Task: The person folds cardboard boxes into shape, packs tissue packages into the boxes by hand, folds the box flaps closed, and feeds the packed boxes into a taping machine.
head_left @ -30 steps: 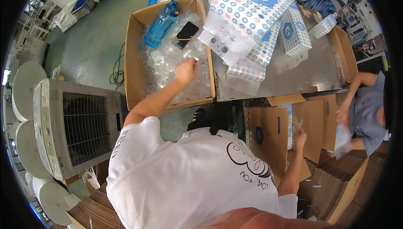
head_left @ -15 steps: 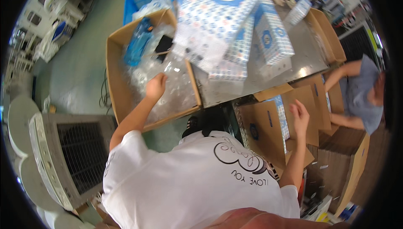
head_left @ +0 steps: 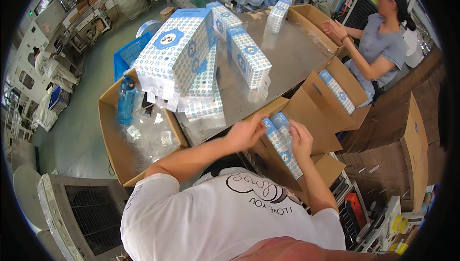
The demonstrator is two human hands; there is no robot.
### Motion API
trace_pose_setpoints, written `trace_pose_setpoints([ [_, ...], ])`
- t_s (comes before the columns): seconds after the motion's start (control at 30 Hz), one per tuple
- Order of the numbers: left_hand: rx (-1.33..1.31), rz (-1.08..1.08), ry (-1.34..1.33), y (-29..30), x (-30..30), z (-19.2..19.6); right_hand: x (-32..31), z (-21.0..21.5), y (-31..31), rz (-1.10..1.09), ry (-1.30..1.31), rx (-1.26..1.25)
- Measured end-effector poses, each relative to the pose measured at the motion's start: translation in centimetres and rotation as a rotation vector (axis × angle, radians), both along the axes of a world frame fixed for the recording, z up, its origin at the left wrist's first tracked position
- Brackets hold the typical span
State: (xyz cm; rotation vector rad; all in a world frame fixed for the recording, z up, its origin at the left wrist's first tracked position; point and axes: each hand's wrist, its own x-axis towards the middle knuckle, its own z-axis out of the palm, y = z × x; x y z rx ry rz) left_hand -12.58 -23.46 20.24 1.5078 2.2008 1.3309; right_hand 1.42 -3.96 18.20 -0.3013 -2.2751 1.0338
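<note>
Over an open brown cardboard carton [head_left: 306, 117] beside the steel counter [head_left: 287, 60], the left hand [head_left: 247, 134] and right hand [head_left: 301, 139] both close their fingers around a slim blue-and-white patterned box [head_left: 282, 143], one at each side. On the counter stand taller patterned boxes [head_left: 179, 55]; left of it, a carton [head_left: 112, 151] holds clear plastic bags and a blue bottle [head_left: 125, 100]

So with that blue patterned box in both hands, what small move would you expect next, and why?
Probably lowering the small blue patterned box into the open cardboard carton just below it. The left hand and the right hand grip it from either side, tilted, right over the carton's flaps, and a similar box already lies in the next carton. That is only a guess.
</note>
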Motion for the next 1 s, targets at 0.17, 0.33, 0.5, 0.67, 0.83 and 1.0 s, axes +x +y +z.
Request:
trace_pose_setpoints([
  [0.17,-0.570,0.152,0.897,8.3,-14.3,-0.1,9.2,-14.2,8.9,-0.041,-0.725,0.217],
  [0.33,-0.662,-0.024,1.311,15.2,-29.0,-2.0,5.4,-11.1,7.1,-0.155,-0.495,-0.336],
  [0.5,-0.687,-0.392,0.967,20.8,-32.3,-3.0,-0.6,-7.1,8.6,-0.144,-0.328,-0.512],
  [0.67,-0.575,-0.379,0.712,23.5,-30.7,4.2,-10.8,-2.0,11.0,-0.119,-0.176,-0.551],
  [0.83,0.241,-0.034,0.310,16.5,-35.8,26.2,-25.0,8.3,2.9,0.110,0.084,-0.046],
  [1.0,0.763,0.267,0.149,-3.8,-46.5,34.2,-37.1,11.1,-7.8,0.416,0.009,-0.631],
])
